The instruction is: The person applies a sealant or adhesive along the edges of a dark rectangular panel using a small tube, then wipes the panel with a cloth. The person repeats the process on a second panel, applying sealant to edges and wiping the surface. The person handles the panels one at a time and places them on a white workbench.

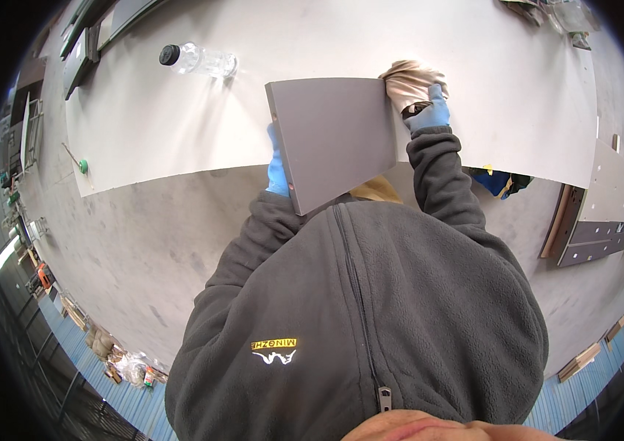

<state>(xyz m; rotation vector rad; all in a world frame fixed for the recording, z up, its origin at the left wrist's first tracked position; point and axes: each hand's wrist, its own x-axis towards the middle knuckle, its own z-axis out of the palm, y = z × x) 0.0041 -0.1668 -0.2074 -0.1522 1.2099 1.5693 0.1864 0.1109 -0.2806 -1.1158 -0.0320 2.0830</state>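
A flat grey panel [337,140] is held up tilted in front of my chest, above the near edge of the white tabletop [179,147]. My left hand [276,165], in a blue glove, grips the panel's left edge; most of its fingers are hidden behind the board. My right hand [432,112], also blue-gloved, is closed on a bunched cream cloth [409,82], which touches the panel's upper right corner. The thumb lies over the cloth.
A clear bottle with a black cap [198,60] lies on the table, left of the panel. A green-handled tool [82,167] is by the table's left edge. Stacked boards [597,209] stand at the right. Dark panels [82,62] are at the far left.
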